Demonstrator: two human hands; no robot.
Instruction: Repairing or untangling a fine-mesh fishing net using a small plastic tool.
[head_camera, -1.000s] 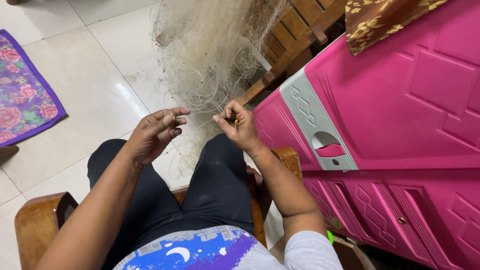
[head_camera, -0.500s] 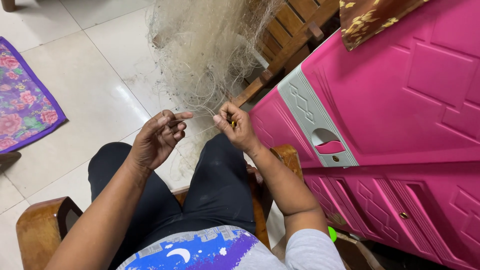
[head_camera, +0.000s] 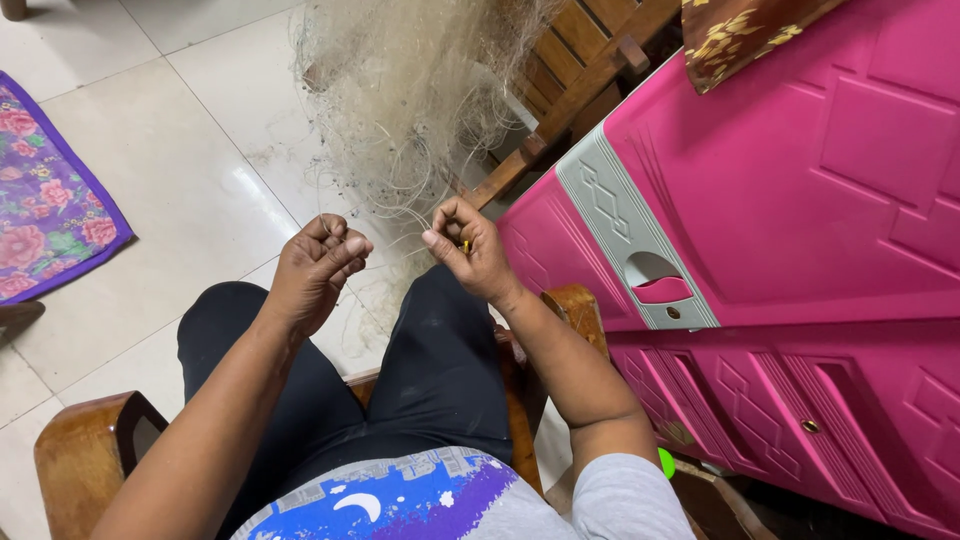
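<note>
Your left hand (head_camera: 318, 262) has curled shut since a moment ago, its fingers pinching fine strands of the fishing net (head_camera: 410, 100). Your right hand (head_camera: 470, 250) grips a small yellow netting needle (head_camera: 466, 246) just below the net's lower edge. The net hangs in front of your knees, left of the pink cabinet (head_camera: 800, 200).

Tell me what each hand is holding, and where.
Right hand pinches a small yellow tool at its middle; left hand pinches fine strands at the fishing net's lower edge.
</note>
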